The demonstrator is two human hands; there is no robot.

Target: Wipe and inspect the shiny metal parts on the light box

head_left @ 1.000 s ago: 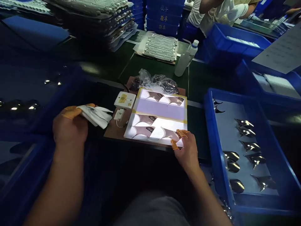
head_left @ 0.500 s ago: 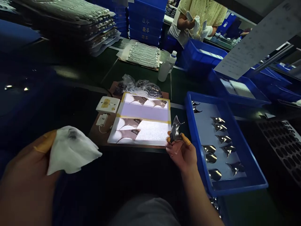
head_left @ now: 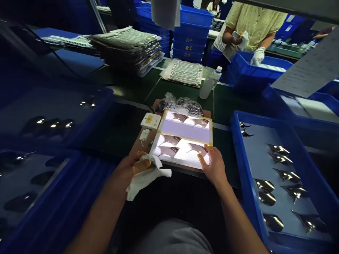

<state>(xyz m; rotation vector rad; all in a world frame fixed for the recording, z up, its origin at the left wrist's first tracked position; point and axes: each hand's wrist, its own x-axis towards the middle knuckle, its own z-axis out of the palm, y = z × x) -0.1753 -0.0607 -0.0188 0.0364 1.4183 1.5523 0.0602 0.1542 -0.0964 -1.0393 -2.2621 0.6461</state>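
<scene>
Right hand (head_left: 215,165) thumb and fingers apart, tinted piece (head_left: 195,147) beside thumb; grip unclear, edges only. Left hand (head_left: 127,169) clamped on cloth (head_left: 144,180).

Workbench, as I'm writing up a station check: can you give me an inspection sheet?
Surface: dark green bench under lit panel.
Job's things: tinted pieces on panel; shiny pieces in blue tray.
Clutter: clear plastic bags behind panel; bottle beyond, upright.
Left hand: grips white cloth.
Right hand: at panel's right edge, grip unclear.
Cables: thin white lead beside panel.
Surroundings: person across bench, gloved hand at blue bin.
</scene>
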